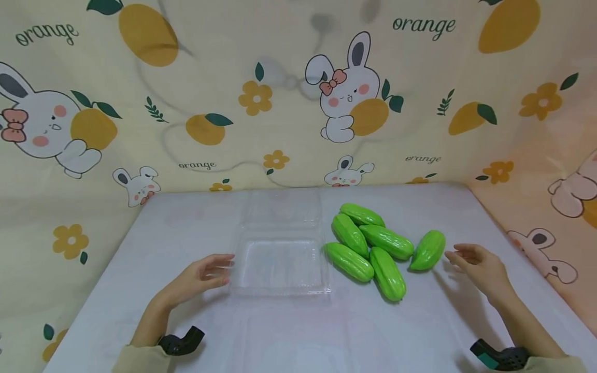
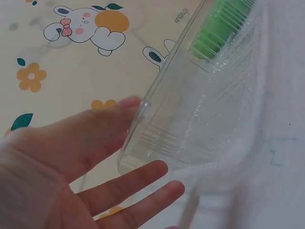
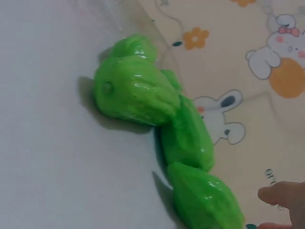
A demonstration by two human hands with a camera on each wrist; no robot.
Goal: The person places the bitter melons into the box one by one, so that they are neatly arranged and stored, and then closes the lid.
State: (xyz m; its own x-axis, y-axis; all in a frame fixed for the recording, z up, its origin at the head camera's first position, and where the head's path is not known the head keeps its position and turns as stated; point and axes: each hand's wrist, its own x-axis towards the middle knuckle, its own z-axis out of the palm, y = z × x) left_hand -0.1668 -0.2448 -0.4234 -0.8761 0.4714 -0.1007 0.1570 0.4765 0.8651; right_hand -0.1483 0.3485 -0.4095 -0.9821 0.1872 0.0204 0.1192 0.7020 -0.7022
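Clerk: State the position of the plastic box (image 1: 280,267).

Inspector: It lies on the worktop (image 1: 196,223), near the middle of the head frame. It is clear, and a clear flap (image 1: 282,207) shows directly above it in that frame.

Clerk: And the green vegetables (image 1: 387,242)?

Inspector: Six, all glossy, right of centre. Five form a loose cluster to the right of the box; the lowest-left one reaches the box's right edge in the frame, contact not determinable. The sixth lies tilted, just beside the cluster on its right.

Clerk: Condition of the left hand (image 1: 193,280)?

Inspector: Released, fingers extended towards the box's left side. The left wrist frame shows the thumb at the rim and two fingers in front of a corner; whether they touch, I cannot tell.

Clerk: The right hand (image 1: 482,267)?

Inspector: Also released, fingers slightly bent, just right of the sixth vegetable, with a small gap visible. Only part of it enters the right wrist frame, at lower right.

Clerk: Surroundings?

Inspector: A cream cloth (image 1: 280,31) printed with rabbits, flowers and oranges fills the upper frame. A black device (image 1: 182,343) sits at the left wrist, lower left, beside a pale sleeve (image 1: 142,360).
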